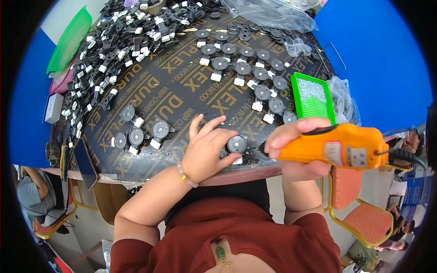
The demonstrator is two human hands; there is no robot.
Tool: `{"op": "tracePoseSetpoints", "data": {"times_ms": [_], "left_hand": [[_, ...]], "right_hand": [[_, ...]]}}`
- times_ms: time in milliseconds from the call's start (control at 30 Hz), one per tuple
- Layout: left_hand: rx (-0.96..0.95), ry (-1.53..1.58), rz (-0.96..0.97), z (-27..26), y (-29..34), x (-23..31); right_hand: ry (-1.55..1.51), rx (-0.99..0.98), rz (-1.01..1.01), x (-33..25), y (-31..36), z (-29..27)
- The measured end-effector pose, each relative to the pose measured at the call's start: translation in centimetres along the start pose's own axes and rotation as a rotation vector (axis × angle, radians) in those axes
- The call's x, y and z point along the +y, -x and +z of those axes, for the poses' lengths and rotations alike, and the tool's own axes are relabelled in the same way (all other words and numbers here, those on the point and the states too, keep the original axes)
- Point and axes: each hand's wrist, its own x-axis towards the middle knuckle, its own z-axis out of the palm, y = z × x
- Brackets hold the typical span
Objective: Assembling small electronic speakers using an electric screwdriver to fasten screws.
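table (175, 98) fills most of the view, dark top with gold print; we have it curving along the near edge. blue panel (378, 59) stands behind it on the right, another on the left. next we log the heap (109, 68) of black parts with white tabs, piled far left. red-orange chair (368, 223) on the floor, lower right. clear plastic bag (273, 13) lies at the far edge, and we get a green basket (73, 41) tilted beside the heap.

orange power screwdriver (348, 145) next: right hand (298, 167) is wrapped firmly around it near its dark nose, which points left at the part being worked on. we can't tell if the bit touches; fingers cover it.

left hand (207, 148) is loosely open, fingers spread, thumb and index around the left side of one round black assembly (236, 144). that piece sits flat by the near edge, between the two hands; we can't tell how hard it's pinched.

green tray (297, 98) is just past the right hand. finished-looking rows (243, 68) of similar assemblies sit mid-table, a small cluster (160, 129) left of the left hand. smallest we note: silvery screws (312, 88) in the tray.
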Motion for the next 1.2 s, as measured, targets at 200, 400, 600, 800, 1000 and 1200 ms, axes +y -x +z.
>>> {"op": "tracePoseSetpoints", "data": {"times_ms": [200,400,600,800,1000,1200], "left_hand": [[0.015,0.017,0.016,0.0,0.1,-0.1],[0.029,0.028,0.030,0.1,0.1,-0.2],[0.022,0.019,0.022,0.1,0.2,-0.3],[0.037,-0.006,0.021,0.1,0.6,-0.4],[-0.003,-0.248,-0.120,-4.8,2.0,-0.5],[0.034,-0.574,-0.364,-11.9,4.5,-6.1]], "right_hand": [[-0.148,-0.030,0.061,1.2,0.1,1.9],[-0.210,-0.047,0.128,1.5,0.4,1.8],[-0.012,-0.061,0.226,1.2,0.3,3.0],[0.009,-0.065,0.208,1.2,0.8,3.3],[-0.214,-0.069,-0.127,0.6,-0.2,1.0],[0.095,0.147,-0.089,-0.6,0.7,-3.5]]}}
